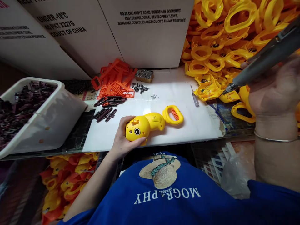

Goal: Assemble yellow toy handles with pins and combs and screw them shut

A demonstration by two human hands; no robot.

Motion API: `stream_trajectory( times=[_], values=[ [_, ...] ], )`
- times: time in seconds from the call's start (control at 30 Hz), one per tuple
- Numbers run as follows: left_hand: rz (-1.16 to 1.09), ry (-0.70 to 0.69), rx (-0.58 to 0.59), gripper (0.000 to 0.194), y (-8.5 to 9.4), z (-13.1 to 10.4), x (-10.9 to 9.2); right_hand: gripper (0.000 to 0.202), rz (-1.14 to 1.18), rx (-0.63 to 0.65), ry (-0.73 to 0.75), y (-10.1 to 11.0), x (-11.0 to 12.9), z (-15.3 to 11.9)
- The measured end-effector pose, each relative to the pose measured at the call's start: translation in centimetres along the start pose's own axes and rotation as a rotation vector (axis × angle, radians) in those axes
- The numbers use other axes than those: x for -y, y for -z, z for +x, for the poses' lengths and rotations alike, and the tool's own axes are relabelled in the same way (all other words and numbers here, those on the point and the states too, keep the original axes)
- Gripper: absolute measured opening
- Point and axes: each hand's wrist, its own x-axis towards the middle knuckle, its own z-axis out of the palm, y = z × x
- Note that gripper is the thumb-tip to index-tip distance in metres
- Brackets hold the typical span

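Note:
My left hand (126, 136) is wrapped round the round head of a yellow duck-shaped toy (154, 121) that lies on the white board (187, 134). The toy has an eye facing up, a rectangular opening in its head and a looped handle with an orange ribbed insert at its right end. Raised at the right, my right hand (274, 84) grips a dark electric screwdriver (262, 62). Its tip points down and left, over the yellow shells at the board's right edge.
Orange parts (117, 78), dark rods (107, 114), a screw-filled block (144, 75), loose screws (154, 97) and a small screwdriver (195, 97) lie on the board. A white bin (58, 118) stands left, cartons (150, 40) behind, piled yellow shells (215, 47) right.

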Motion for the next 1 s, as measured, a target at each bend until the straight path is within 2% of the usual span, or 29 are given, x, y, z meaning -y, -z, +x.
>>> stream_trajectory(
  times=[0.07,0.17,0.3,0.43,0.53,0.7,1.0],
  values=[
    [-0.002,-0.011,0.012,0.071,-0.6,0.2,-0.3,0.014,0.074,-0.085,0.087,-1.7,0.3,0.4],
    [-0.002,-0.026,0.035,0.073,-1.9,0.6,-0.9,0.025,0.176,-0.050,0.081,-4.5,0.9,0.1],
    [-0.006,-0.063,0.056,0.074,-3.1,1.0,-1.4,0.031,0.292,0.019,-0.063,-8.0,0.9,-0.9],
    [0.004,-0.068,0.059,0.074,-3.3,1.1,-1.4,0.030,0.245,-0.062,0.041,-10.3,-0.4,-1.6],
    [0.019,-0.078,0.057,0.075,-3.2,1.1,-1.2,0.026,0.202,-0.120,0.106,-11.0,-1.2,-2.1],
    [0.017,-0.074,0.048,0.076,-3.3,1.1,-1.1,0.037,0.098,-0.126,0.014,-11.1,-1.5,-2.7],
    [0.024,-0.107,0.049,0.077,-3.2,1.2,-1.3,0.033,0.161,-0.134,0.046,-11.5,-2.3,-3.3]
  ],
)
